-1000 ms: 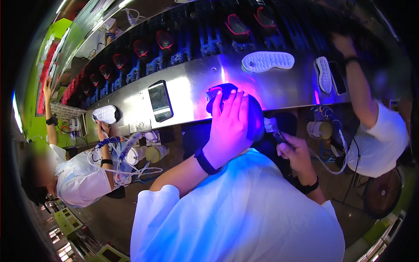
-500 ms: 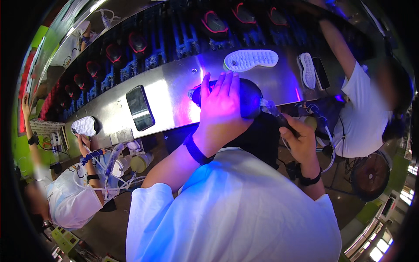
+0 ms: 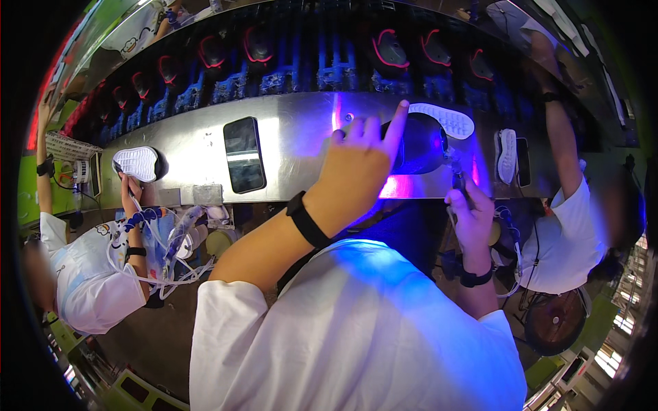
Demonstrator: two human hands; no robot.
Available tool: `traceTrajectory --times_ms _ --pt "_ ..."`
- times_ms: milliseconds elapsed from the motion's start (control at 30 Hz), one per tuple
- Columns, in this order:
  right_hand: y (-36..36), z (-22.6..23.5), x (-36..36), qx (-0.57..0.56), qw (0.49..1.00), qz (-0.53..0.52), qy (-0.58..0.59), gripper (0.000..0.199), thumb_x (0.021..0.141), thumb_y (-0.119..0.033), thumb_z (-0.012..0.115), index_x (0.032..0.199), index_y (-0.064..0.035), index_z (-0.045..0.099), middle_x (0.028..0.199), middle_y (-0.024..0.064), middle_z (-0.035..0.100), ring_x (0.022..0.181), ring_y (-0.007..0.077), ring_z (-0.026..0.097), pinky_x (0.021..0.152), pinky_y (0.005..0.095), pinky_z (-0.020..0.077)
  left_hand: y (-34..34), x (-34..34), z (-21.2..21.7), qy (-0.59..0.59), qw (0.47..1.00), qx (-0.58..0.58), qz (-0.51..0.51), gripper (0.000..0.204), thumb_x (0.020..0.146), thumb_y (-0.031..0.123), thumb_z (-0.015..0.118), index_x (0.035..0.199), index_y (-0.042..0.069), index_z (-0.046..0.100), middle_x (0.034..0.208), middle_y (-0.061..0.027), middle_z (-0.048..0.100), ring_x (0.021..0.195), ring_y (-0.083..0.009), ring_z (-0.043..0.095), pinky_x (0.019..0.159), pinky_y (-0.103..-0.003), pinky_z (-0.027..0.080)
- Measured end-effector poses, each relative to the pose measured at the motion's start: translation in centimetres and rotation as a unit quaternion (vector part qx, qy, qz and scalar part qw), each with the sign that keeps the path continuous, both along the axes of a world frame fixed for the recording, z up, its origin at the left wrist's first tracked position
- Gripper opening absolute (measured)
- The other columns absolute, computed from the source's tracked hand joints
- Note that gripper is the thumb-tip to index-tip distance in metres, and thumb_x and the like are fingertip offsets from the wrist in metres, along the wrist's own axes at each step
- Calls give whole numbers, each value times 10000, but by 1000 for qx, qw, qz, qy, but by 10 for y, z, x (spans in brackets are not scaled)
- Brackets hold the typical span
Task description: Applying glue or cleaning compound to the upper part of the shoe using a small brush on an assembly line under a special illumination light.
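A black shoe upper point(image 3: 426, 145) with a rounded end lies level over the near edge of the steel bench. My left hand point(image 3: 358, 159) closes around its left end, the index finger stretched out along it and the other fingers bent. At the opposite end, my right hand point(image 3: 471, 211) grips a slim brush-like tool point(image 3: 456, 171), whose pale tip is close to or touching the upper; contact is hard to make out. Just beyond the upper rests a white shoe sole point(image 3: 449, 122), partly hidden by it.
A phone point(image 3: 244, 156) lies on the bench point(image 3: 199, 130) at left. Behind runs a rack point(image 3: 274, 75) carrying several red-edged dark uppers. To the right are another white sole point(image 3: 506, 156) and phone point(image 3: 523, 162). Co-workers sit either side; the left one holds a sole point(image 3: 140, 163).
My left hand has shifted from lying flat across the upper to its left end, index finger extended. The view has turned, so bench items appear further right. The right hand keeps its tool.
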State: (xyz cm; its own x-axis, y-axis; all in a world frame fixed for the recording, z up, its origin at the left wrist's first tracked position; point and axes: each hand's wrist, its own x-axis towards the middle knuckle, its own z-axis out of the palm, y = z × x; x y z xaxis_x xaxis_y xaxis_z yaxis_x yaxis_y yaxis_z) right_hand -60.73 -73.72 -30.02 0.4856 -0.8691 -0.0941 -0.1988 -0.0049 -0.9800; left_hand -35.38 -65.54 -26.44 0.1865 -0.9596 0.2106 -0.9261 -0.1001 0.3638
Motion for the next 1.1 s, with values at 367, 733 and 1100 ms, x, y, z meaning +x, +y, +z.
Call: traceTrajectory --times_ms 367,733,1100 --pt "-25 60 -4 53 995 84 30 374 919 -122 698 1269 4 657 934 35 689 760 92 596 703 252 488 37 10 -4 287 945 -3 -154 996 660 339 889 1465 15 400 1227 -234 642 1084 -383 674 926 -428 548" --pt "-44 73 -27 49 974 212 -63 406 905 -45 693 1304 -9 633 1071 44 712 913 114 626 811 263 511 28 -33 33 477 856 108 -164 848 705 290 893 1384 -13 486 1204 -154 684 1111 -248 673 999 -385 504" --pt "-34 25 -41 58 980 191 15 394 896 -47 710 1283 -3 648 923 16 667 752 92 596 696 256 499 21 -31 17 680 704 201 -43 603 825 178 799 1317 -32 523 1156 -96 676 1029 -165 660 954 -335 516"
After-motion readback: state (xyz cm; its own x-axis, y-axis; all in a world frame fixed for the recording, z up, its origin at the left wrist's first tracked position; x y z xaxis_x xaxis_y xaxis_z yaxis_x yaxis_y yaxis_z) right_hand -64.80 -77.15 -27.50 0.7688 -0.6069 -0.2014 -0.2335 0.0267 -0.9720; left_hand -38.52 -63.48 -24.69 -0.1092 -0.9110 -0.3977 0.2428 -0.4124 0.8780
